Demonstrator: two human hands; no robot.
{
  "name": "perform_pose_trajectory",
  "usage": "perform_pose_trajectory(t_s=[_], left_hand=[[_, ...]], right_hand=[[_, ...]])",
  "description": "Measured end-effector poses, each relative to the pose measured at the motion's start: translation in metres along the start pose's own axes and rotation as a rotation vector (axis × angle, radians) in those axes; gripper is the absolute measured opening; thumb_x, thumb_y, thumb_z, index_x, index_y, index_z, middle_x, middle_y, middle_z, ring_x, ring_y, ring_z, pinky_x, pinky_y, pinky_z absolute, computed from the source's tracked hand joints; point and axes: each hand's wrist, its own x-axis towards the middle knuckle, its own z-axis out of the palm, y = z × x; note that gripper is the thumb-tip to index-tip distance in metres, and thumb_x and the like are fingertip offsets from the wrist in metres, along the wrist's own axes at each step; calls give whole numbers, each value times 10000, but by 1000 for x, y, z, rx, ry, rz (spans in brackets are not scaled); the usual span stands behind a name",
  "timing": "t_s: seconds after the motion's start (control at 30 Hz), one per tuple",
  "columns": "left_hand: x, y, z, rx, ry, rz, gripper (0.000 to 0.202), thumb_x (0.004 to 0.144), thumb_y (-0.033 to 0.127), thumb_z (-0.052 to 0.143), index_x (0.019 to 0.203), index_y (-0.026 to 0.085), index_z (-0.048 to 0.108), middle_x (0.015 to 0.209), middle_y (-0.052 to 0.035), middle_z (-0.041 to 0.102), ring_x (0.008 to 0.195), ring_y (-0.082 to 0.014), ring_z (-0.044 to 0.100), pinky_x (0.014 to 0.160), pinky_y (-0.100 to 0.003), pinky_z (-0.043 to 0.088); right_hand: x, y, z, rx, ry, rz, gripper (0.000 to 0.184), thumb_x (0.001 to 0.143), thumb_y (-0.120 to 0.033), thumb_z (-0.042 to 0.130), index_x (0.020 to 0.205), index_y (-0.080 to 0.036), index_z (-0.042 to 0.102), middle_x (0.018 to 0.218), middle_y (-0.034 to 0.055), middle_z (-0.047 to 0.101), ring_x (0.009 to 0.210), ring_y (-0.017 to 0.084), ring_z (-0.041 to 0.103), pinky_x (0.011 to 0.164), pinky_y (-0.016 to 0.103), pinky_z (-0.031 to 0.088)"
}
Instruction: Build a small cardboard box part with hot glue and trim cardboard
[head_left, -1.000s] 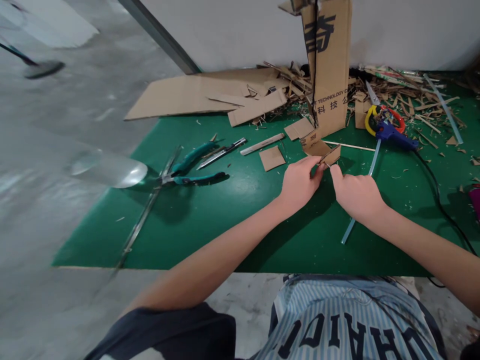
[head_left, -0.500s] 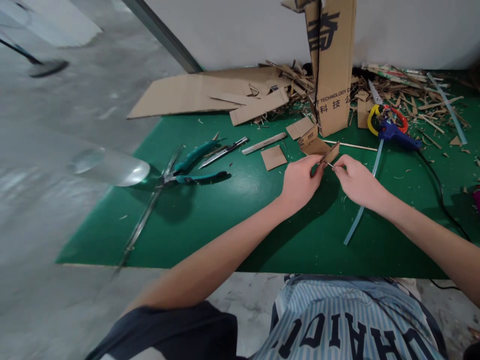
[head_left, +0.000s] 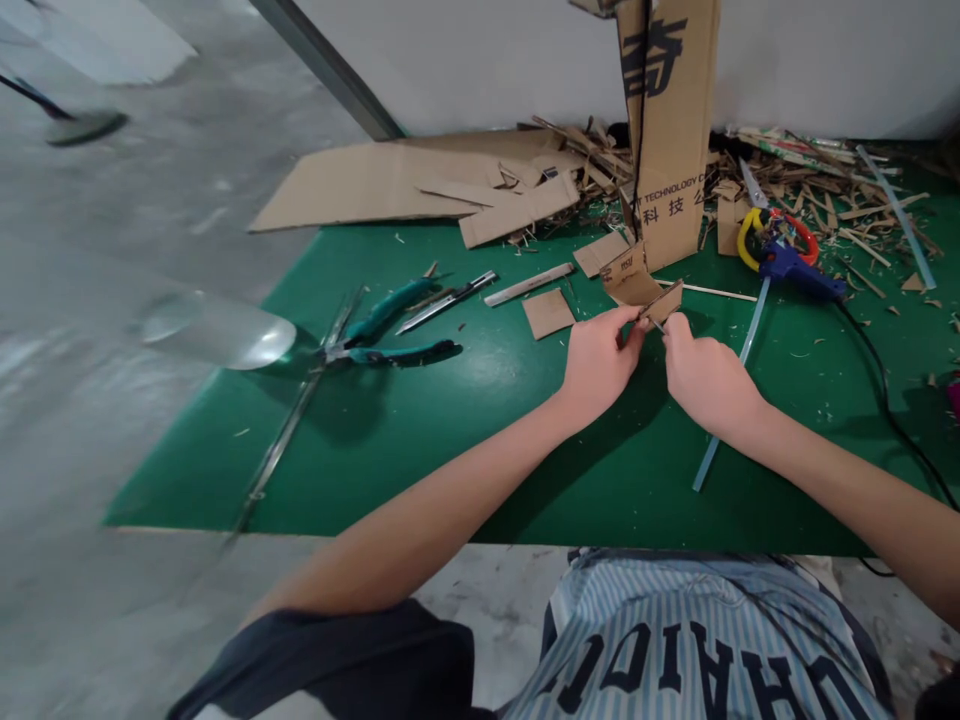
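Cardboard strip (head_left: 667,301), the folded one, sits right at the fingertips just above the bench (head_left: 450,450), with its near flap pinched in the left hand's (head_left: 602,368) fingers. Right hand (head_left: 709,385) is right beside that flap, fingers closed around some thin bit (head_left: 658,325), too small to make out. Loose cardboard square (head_left: 547,314) lies just left of the left hand.

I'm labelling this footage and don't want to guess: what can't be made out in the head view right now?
All in the head view:
- Thin item: mostly hidden by the right hand; its kind is unclear.
- Cardboard piece: lower part hidden by the left hand.
- Standing cardboard: top cut off by the upper edge.
- Magenta thing: cut off by the right edge.
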Motion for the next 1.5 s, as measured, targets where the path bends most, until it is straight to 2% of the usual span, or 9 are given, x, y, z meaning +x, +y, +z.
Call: perform_pose_trajectory(t_s=[0.17, 0.37, 0.47, 0.73, 0.87, 1.0, 1.2, 1.3, 1.5], left_hand=[[0, 1, -1, -15, 26, -22, 210, 924, 192, 547, 933, 180, 756, 727, -11, 708, 595, -119, 531, 582, -256, 370], [-1, 1, -1, 13, 35, 7, 196, 942, 231, 552, 871, 175, 725, 657, 9, 635, 576, -114, 497, 569, -262, 350], [-1, 1, -1, 24, 29, 16, 185, 937, 216, 557, 893, 178, 733, 674, 6, 651, 580, -113, 506, 565, -258, 346], [-1, -2, 2, 6, 35, 1, 204, 925, 227, 565, 931, 172, 762, 722, -22, 714, 556, -111, 501, 543, -247, 345], [-1, -1, 0, 10, 34, -7, 212, 925, 225, 562, 946, 174, 767, 692, -14, 695, 539, -108, 483, 536, -245, 338], [-2, 2, -2, 6, 25, -12, 206, 917, 188, 566, 968, 177, 765, 654, 8, 663, 530, -103, 478, 549, -245, 346], [-2, 2, -1, -2, 21, -7, 187, 928, 197, 575, 976, 172, 755, 711, 3, 695, 579, -107, 525, 576, -241, 388], [-2, 3, -1, -19, 10, -22, 199, 946, 206, 562, 998, 173, 751, 795, -17, 740, 594, -111, 565, 583, -240, 424], [-2, 4, -1, -46, 24, -59, 274, 976, 233, 553, 1187, 191, 723, 1055, -59, 795, 624, -124, 656, 622, -269, 531]], right_hand=[[7, 2, -2, 683, 87, 93, 88, 994, -236, 385, 924, -220, 436, 664, -18, 523, 565, 132, 482, 566, 268, 325], [9, 0, -19, 1371, -297, 387, 133, 1029, -241, 306, 919, -259, 379, 521, -140, 139, 411, 87, 101, 450, 237, 123], [10, 4, -19, 1152, -225, 309, 124, 1027, -252, 318, 935, -245, 401, 530, -124, 209, 414, 91, 182, 455, 244, 177], [0, 12, -6, -294, 46, -201, 427, 947, -60, 252, 1295, -93, 498, 743, 140, 685, 633, 240, 632, 577, 327, 275], [2, 12, -4, -165, 70, -148, 382, 985, -121, 242, 1248, -102, 519, 740, 124, 674, 597, 221, 590, 562, 323, 271], [10, 13, -9, 482, 51, 15, 129, 1001, -235, 375, 974, -201, 497, 634, -14, 526, 517, 131, 448, 525, 273, 282], [11, 7, -23, 1383, -301, 367, 147, 1030, -233, 346, 899, -248, 412, 508, -143, 165, 395, 72, 107, 425, 225, 99], [12, 6, -22, 1329, -255, 376, 148, 1038, -238, 343, 913, -244, 423, 508, -142, 183, 386, 70, 129, 427, 228, 103], [13, 14, -6, 617, 92, 51, 135, 1005, -274, 422, 937, -202, 513, 639, -28, 519, 533, 114, 460, 537, 258, 304]])
